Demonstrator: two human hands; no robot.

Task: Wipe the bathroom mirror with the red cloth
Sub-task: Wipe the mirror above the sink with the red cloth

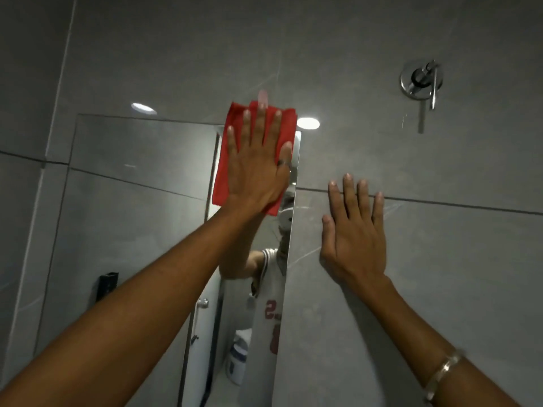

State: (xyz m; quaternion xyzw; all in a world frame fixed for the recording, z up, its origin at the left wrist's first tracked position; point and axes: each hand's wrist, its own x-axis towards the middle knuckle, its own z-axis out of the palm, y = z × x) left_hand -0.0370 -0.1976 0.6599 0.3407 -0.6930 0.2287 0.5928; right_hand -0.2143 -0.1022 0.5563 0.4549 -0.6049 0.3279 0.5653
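At mirror's (132,177) top-right corner, red cloth (226,160) under left hand (258,174).

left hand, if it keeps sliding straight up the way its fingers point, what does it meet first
The left hand, flat on the red cloth, points up the mirror. It would first cross the mirror's top edge onto the grey wall tile; nothing else shows above.

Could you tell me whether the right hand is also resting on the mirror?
No, the right hand lies flat on the grey wall tile beside the mirror, while the left hand presses the red cloth.
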